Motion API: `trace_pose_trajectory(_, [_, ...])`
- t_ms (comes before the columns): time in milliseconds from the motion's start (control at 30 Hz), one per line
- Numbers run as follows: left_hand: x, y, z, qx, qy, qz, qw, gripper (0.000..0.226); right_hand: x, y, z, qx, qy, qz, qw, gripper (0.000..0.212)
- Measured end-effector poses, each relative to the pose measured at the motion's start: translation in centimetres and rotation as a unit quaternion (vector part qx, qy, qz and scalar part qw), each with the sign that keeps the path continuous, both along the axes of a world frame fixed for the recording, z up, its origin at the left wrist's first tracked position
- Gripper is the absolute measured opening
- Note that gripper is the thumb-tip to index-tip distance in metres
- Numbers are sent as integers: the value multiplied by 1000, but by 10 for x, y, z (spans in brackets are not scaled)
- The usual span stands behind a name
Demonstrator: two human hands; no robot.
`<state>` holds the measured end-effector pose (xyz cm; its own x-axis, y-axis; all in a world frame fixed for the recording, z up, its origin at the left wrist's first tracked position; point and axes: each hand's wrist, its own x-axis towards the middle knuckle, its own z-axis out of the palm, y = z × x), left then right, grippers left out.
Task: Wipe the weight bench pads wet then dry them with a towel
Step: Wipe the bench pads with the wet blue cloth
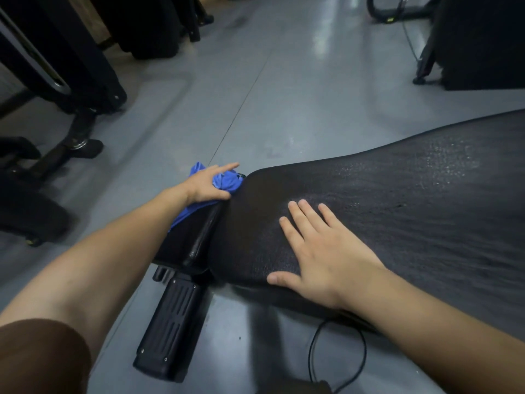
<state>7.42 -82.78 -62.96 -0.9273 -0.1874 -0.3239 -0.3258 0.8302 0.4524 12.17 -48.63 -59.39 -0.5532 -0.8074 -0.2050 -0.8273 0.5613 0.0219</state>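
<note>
On the near end of the long bench pad (pixel 383 211), the right hand (pixel 321 251) lies flat and open, bracing. Beyond it, at the pad's far corner over the smaller pad (pixel 190 237), the left hand (pixel 206 184) clutches the blue cloth (pixel 224 180), forefinger extended. Bunched so, the cloth could likely slip floorward or skip the seam between pads.

Head view, facing down and forward — close over bench pad (pixel 397 211)
</note>
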Motion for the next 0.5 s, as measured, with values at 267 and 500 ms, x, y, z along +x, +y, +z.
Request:
trace_pose_trajectory(267, [44, 21, 8, 0, 20, 1, 1000, 101, 1, 1, -1, 11, 1, -3, 1000, 110])
trace_pose_trajectory(500, [106, 33, 17, -39, -10, -47, 998, 106, 6, 4, 5, 32, 0, -5, 999, 102])
